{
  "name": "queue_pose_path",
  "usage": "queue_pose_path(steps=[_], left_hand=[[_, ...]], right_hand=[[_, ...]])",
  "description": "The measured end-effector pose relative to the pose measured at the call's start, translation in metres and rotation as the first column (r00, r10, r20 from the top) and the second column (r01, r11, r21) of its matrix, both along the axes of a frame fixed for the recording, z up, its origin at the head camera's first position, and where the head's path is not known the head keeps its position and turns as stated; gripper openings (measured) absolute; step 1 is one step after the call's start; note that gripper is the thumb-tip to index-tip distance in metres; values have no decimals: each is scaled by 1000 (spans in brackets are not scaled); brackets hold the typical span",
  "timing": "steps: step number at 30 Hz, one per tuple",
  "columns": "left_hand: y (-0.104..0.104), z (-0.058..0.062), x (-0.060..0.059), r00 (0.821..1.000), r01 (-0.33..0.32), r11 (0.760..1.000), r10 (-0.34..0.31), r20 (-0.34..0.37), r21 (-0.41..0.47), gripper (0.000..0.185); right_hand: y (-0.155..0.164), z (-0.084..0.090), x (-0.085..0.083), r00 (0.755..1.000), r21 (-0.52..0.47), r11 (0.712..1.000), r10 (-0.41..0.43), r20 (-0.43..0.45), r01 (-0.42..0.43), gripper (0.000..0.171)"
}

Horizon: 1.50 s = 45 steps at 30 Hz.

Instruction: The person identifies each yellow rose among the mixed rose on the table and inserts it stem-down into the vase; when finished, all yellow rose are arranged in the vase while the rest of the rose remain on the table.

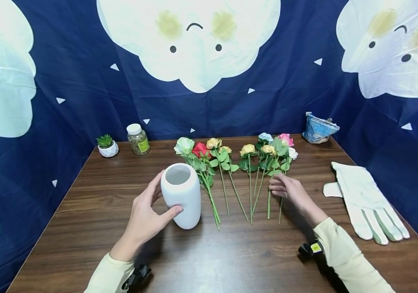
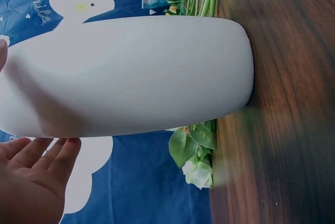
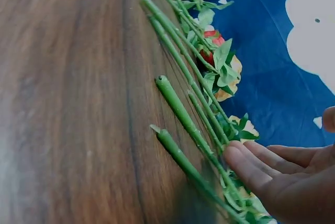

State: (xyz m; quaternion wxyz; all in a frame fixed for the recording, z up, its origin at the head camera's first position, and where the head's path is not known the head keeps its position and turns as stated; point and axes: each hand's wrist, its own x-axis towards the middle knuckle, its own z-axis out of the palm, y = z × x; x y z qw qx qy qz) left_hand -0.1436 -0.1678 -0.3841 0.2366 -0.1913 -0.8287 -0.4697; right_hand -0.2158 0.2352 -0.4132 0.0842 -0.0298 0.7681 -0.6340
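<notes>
Desk [image 1: 84,211] space lies bare on the left side. Left hand [image 1: 144,219] wraps its grip around a white vase [image 1: 181,195] standing upright. Just beside it lie roses [image 1: 231,162] in a row. Right hand [image 1: 289,191] touches the last stems with loose fingers. White gloves [image 1: 366,199] rest near the right edge.

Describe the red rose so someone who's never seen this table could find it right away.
Start at the white vase standing on the wooden table, held by the left hand. Just behind and right of its mouth lies a row of roses. The red rose is second from the left, the only red bloom, between white and yellow ones.
</notes>
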Motion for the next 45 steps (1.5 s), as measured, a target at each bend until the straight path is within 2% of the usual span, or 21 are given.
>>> queue_pose_path(steps=[3,6,10,18,25,35,45], left_hand=[[0,-1,-2,1000,-12,1000,12,-14,2,93],[0,-3,-3,1000,-20,1000,20,-4,8,90],[1,-4,-3,1000,-29,999,29,-3,29,87],[2,-11,-8,995,-11,997,18,-98,75,84],[5,-15,-13,986,6,994,13,-166,113,81],[6,-19,-19,979,17,990,11,-203,137,74],[6,-23,-23,973,3,988,33,-228,157,70]], right_hand=[[3,-2,-5,998,-105,994,26,57,-20,65],[6,-2,-9,994,-142,989,64,88,-51,70],[6,-3,-15,987,-189,981,71,142,-44,71],[5,-4,-25,974,-277,961,68,214,-6,69],[-1,-3,-36,945,-294,955,54,323,46,68],[-4,-4,-44,921,-306,946,20,390,109,67],[-10,-6,-48,925,-310,940,-17,381,145,58]])
